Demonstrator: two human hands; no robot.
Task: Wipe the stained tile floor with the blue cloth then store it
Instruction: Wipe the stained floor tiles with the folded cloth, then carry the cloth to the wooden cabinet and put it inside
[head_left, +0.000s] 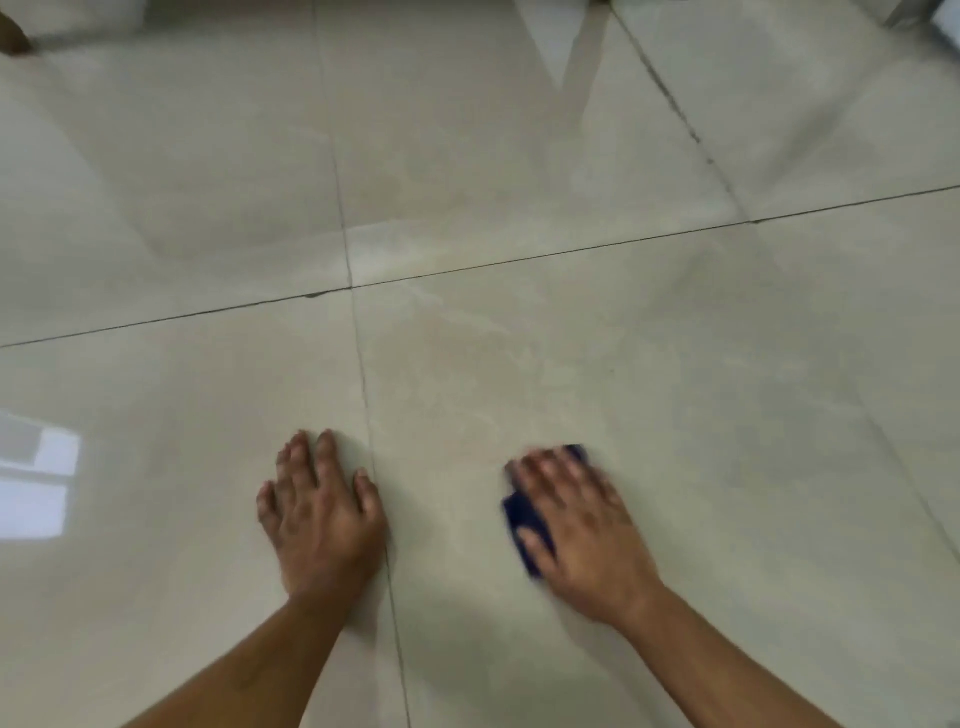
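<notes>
We are pressing our right hand (576, 525) flat on the blue cloth (527, 525), fingers straight and slightly spread over it, palm bearing down. The cloth is lying on the tile floor (727, 415) under that hand; only a dark blue edge is showing by the thumb and a small corner past the fingertips, the rest being hidden beneath the palm. The hand and cloth are blurred, so we cannot tell how the cloth is folded.

Our left hand (319, 514) is resting flat on the floor, well apart from the right, fingers straight and spread, holding nothing. Its thumb is lying just beside a grout line (382, 519) that is running between the two hands away from us; the right hand and the cloth are sitting on the tile to the right of that line.

Both bare forearms are reaching in from the bottom edge. The tiles are large, glossy and pale beige. Ahead of the hands a second grout line (571, 252) is crossing the first, with a small dark mark (317, 294) on it near the crossing. Faint cloudy streaks (467, 332) are showing on the tile beyond the right hand. A bright window reflection (36, 483) is shining on the floor at the left edge.
</notes>
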